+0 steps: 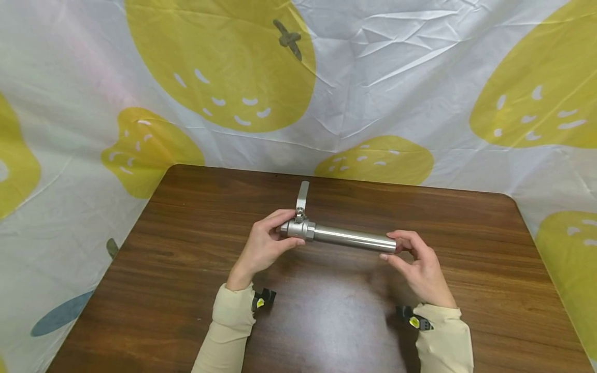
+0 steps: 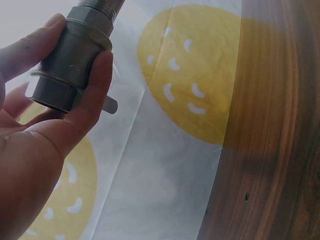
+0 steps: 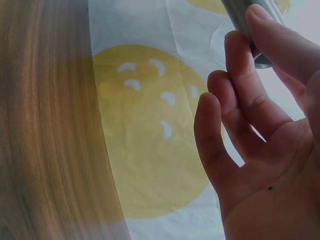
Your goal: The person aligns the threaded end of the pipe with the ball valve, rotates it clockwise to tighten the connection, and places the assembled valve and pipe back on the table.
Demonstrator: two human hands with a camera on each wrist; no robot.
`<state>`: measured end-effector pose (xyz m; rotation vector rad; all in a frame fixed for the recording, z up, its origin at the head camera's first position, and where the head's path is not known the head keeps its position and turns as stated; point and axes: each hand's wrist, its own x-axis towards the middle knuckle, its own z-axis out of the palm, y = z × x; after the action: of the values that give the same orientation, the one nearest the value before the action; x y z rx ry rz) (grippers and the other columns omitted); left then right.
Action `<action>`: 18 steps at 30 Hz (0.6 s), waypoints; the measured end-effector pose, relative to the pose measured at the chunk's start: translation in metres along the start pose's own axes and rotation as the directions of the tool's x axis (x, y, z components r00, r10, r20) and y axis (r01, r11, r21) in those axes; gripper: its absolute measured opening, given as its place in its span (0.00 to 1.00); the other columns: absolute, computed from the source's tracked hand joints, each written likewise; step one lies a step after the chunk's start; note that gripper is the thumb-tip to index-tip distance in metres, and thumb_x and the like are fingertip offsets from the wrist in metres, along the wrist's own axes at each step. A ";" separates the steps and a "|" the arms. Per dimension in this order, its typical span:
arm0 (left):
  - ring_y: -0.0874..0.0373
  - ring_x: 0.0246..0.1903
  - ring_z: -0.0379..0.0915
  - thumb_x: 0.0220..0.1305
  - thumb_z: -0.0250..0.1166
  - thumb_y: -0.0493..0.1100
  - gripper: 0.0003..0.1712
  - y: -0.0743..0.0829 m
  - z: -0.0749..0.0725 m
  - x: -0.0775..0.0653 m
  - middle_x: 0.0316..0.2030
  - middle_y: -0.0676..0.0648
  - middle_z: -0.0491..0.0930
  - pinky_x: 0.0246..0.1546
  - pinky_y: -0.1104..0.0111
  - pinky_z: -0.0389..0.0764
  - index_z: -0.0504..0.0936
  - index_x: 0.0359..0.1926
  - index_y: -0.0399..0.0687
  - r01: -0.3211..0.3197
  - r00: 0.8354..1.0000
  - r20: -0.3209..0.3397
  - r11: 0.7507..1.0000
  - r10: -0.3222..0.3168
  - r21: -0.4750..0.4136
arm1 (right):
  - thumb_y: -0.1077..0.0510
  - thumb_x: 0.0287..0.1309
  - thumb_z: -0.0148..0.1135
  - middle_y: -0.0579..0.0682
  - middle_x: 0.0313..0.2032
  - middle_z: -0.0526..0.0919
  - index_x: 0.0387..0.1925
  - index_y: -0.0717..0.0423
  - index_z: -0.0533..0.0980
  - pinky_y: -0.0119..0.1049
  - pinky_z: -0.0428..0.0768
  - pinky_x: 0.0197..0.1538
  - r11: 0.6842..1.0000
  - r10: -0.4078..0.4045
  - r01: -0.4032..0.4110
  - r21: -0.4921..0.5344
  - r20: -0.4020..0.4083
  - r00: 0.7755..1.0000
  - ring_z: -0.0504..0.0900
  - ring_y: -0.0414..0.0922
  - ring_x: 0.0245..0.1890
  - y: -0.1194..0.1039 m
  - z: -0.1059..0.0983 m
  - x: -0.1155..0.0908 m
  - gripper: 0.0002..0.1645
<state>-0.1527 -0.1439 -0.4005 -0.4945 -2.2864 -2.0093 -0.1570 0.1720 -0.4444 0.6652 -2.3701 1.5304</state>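
Observation:
A silver ball valve point(image 1: 297, 229) with a flat lever handle point(image 1: 302, 195) is joined end to end with a smooth metal pipe point(image 1: 354, 237). My left hand point(image 1: 263, 243) grips the valve body, thumb on the near side and fingers on the far side. At the pipe's free right end, my right hand point(image 1: 422, 267) pinches the tube between thumb and fingers. In the left wrist view, a threaded stretch shows above the hex end of the valve point(image 2: 70, 60). Only the lower end of the pipe point(image 3: 262, 59) appears in the right wrist view, among the fingertips.
Valve and pipe are held over a brown wood-grain table point(image 1: 186, 207). A white cloth with yellow fruit shapes point(image 1: 224, 62) hangs behind it and down both sides. Each wrist wears a small black camera, seen beside the left sleeve point(image 1: 233, 311) and the right sleeve point(image 1: 443, 336).

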 end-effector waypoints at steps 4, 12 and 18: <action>0.57 0.43 0.70 0.41 0.69 0.27 0.31 0.000 0.000 0.000 0.50 0.37 0.72 0.44 0.73 0.76 0.72 0.52 0.30 -0.003 1.000 -0.001 1.000 0.003 0.005 | 0.73 0.36 0.69 0.44 0.27 0.79 0.46 0.60 0.72 0.24 0.73 0.37 1.000 -0.003 0.002 -0.010 -0.002 1.000 0.74 0.36 0.31 0.000 0.000 0.000 0.30; 0.58 0.43 0.70 0.42 0.69 0.27 0.31 0.001 0.000 0.000 0.50 0.38 0.72 0.44 0.74 0.76 0.72 0.52 0.30 0.007 1.000 -0.002 1.000 -0.007 -0.003 | 0.70 0.39 0.69 0.44 0.28 0.80 0.48 0.57 0.72 0.24 0.72 0.37 0.999 0.022 -0.022 -0.024 0.010 1.000 0.75 0.36 0.31 -0.001 -0.001 0.000 0.30; 0.58 0.43 0.70 0.41 0.69 0.27 0.31 0.000 0.000 0.000 0.50 0.38 0.72 0.44 0.74 0.76 0.72 0.52 0.30 0.001 1.000 -0.004 1.000 -0.001 -0.005 | 0.70 0.39 0.69 0.44 0.28 0.80 0.48 0.57 0.72 0.25 0.72 0.37 0.999 0.022 -0.022 -0.027 0.011 1.000 0.75 0.36 0.32 -0.001 -0.001 0.000 0.29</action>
<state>-0.1528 -0.1440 -0.4004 -0.4899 -2.2808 -2.0145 -0.1565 0.1727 -0.4429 0.6455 -2.4100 1.5042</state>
